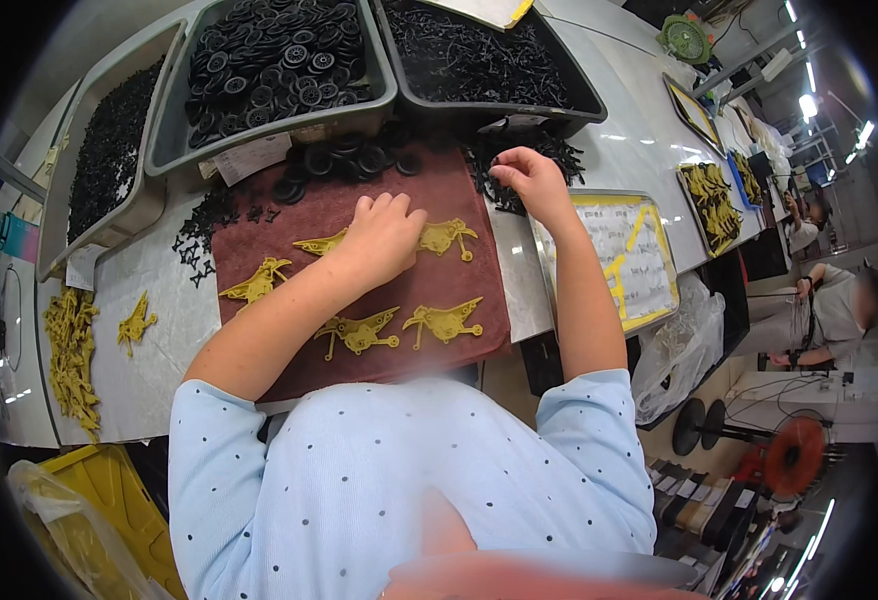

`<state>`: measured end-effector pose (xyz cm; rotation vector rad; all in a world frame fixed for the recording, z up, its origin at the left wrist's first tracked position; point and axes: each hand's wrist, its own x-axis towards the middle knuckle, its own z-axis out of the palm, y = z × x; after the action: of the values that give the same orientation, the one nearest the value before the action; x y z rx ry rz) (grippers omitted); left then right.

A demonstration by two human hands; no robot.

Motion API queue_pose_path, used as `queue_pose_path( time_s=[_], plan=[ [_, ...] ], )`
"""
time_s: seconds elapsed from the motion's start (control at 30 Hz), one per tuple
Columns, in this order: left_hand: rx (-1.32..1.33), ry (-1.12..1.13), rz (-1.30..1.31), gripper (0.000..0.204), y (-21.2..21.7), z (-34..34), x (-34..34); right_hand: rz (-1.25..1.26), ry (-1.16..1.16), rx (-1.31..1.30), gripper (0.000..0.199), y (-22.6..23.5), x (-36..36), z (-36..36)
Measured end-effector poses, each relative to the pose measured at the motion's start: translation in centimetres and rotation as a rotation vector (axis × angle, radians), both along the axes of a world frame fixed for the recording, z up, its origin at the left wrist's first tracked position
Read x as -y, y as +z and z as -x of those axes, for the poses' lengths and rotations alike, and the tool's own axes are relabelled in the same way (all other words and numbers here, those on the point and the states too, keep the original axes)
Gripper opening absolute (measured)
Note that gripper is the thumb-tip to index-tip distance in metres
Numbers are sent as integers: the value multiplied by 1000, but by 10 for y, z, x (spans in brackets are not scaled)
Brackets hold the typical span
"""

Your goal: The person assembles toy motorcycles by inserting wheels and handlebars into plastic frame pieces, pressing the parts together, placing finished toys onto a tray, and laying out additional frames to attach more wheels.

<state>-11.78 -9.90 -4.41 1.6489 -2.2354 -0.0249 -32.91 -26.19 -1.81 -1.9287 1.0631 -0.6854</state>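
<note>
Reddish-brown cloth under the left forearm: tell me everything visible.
The reddish-brown cloth looks like soft, matte fabric, roughly rectangular, spread on the pale table. Yellow plastic-looking parts lie on it, black wheels along its far edge. The left forearm and left hand extend over it; contact is unclear. The pale-blue shirt hides some near edge.

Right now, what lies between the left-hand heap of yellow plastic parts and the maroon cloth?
In the head view, a lone yellow plastic part, plus small black pieces by the cloth's upper left corner.

Parts [446,321] are laid on a mat [444,277], with wheels [370,158] along its far edge; bins [181,163] are placed behind, a tray [649,321] to the right.
</note>
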Motion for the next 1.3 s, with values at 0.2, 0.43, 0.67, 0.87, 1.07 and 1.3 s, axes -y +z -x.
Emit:
queue_pose_path(
  time_s=[0.2,0.43,0.67,0.87,1.07,1.3],
  plan=[
    [-36,-26,-86,44,11,15,-8,-285,149,132,16,1,-11,-7],
    [2,-173,-81,50,-4,19,-21,-192,238,-45,21,-5,-15,-12],
    [-54,-160,24,51,-18,22,-21,345,295,-279,17,-9,-13,-11],
    [-61,-133,-78,47,-11,25,-20,111,349,-273,15,-3,-25,-15],
    [-16,-100,-44,49,-14,32,-21,157,427,-360,16,-1,-24,-16],
    [123,-85,7,50,-17,39,-20,240,460,-358,9,-10,-27,-22]
  ],
)
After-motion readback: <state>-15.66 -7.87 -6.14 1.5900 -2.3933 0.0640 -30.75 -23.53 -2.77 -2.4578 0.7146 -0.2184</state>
